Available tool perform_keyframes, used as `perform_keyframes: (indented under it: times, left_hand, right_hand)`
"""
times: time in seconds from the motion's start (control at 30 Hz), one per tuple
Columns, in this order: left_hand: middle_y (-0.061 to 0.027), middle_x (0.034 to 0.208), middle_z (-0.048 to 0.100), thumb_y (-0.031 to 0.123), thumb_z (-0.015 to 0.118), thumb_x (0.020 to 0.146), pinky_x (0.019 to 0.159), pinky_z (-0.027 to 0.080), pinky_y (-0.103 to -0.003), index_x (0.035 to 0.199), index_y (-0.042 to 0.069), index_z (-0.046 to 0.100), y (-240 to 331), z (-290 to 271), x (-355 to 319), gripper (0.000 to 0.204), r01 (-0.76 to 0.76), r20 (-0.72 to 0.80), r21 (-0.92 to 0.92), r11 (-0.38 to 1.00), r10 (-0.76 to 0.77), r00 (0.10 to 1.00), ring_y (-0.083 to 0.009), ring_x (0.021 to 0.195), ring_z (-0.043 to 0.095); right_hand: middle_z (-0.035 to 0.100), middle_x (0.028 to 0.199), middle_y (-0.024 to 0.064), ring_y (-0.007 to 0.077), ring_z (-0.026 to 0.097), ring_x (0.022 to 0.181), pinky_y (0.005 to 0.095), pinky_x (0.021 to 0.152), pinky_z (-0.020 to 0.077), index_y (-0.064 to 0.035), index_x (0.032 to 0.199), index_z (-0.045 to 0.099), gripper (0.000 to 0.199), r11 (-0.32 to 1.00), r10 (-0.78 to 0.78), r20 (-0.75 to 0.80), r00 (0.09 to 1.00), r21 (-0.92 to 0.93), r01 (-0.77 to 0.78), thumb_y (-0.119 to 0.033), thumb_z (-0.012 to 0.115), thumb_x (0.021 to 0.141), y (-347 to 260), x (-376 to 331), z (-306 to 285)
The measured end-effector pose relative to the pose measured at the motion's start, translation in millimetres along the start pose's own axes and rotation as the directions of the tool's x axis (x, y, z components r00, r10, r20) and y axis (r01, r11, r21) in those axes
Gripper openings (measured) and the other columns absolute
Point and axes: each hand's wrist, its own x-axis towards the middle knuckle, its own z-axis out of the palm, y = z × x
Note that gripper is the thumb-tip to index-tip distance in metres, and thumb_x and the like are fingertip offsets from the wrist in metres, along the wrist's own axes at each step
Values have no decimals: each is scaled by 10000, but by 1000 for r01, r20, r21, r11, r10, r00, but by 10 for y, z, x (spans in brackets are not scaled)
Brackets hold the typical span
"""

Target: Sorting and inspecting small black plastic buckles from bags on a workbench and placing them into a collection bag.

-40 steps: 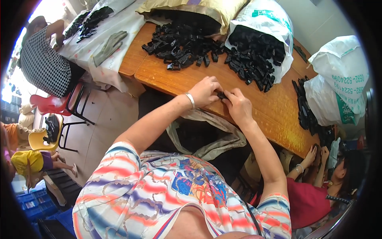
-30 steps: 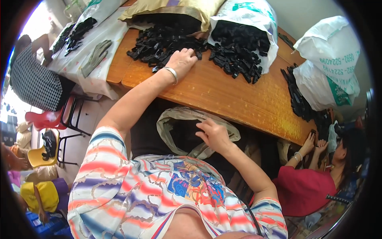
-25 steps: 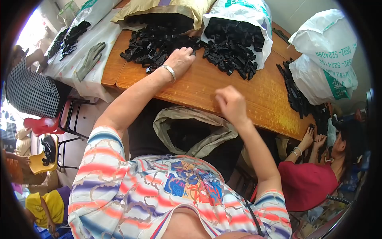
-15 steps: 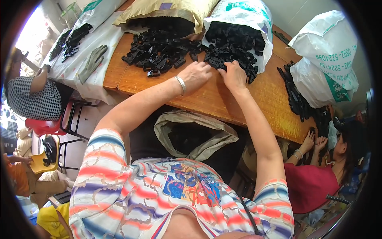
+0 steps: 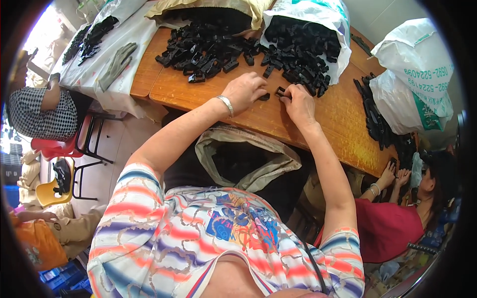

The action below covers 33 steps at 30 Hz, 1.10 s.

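My left hand (image 5: 244,93), a bracelet at its wrist, is closed over the table with a small black plastic part (image 5: 265,97) at its fingertips. A little to the right, my right hand (image 5: 300,105) pinches another black plastic part (image 5: 280,91) between thumb and fingers. Beyond my hands, one pile of black parts (image 5: 198,55) spills out of a beige sack (image 5: 251,11). A second pile (image 5: 300,57) comes out of a white sack (image 5: 344,64). Below the table edge, an open beige sack (image 5: 266,185) gapes at my lap, its inside dark.
More black parts (image 5: 373,116) line the table's right side, beside stuffed white bags (image 5: 392,99). A co-worker in red (image 5: 387,228) handles parts at the right. Grey gloves (image 5: 117,65) lie on the covered table at left, near a person in a checked top (image 5: 42,114).
Both hands have drawn back from the right pile toward me, the right one also moving rightward. Small black parts now show at both hands' fingertips.
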Motion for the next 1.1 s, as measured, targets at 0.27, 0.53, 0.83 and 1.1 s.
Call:
perform_keyframes:
  times: [0.27, 0.53, 0.83, 1.1]
  left_hand:
    - [-122, 1005, 603, 146, 755, 779, 878, 476, -404, 1031, 44, 664, -33, 44, -229, 287, -8, -101, 37, 999, 12, 995, -332, 995, 553]
    - [-93, 950, 589, 109, 749, 741, 839, 477, -398, 985, 74, 678, 78, 25, -271, 257, -112, -11, 25, 993, 112, 994, -312, 933, 526]
    - [-80, 910, 589, 120, 770, 725, 820, 474, -396, 985, 74, 676, 54, 33, -250, 280, -45, -44, -42, 998, 43, 998, -304, 907, 525]
    - [-90, 969, 608, 138, 798, 711, 868, 480, -385, 960, 66, 692, 40, 9, -252, 280, 1, 4, -26, 1000, -1, 1000, -304, 974, 537]
  right_hand:
    - [665, 1024, 130, 349, 658, 910, 424, 741, 530, -62, 1012, 619, 302, 996, 19, 3, 1000, 83, -19, -121, 783, 765, -101, -70, 56]
    - [640, 989, 99, 330, 662, 843, 404, 720, 534, -62, 1009, 682, 204, 997, -1, -144, 990, -81, -11, -175, 738, 848, 167, 364, 12]
    - [575, 1086, 156, 368, 652, 882, 451, 761, 532, -43, 982, 662, 187, 990, 15, 3, 1000, -144, -14, -125, 734, 830, 157, 493, -3]
    - [664, 923, 132, 319, 665, 815, 389, 717, 542, -32, 964, 677, 228, 957, -82, 2, 997, 279, 79, -44, 761, 753, -411, -135, -81]
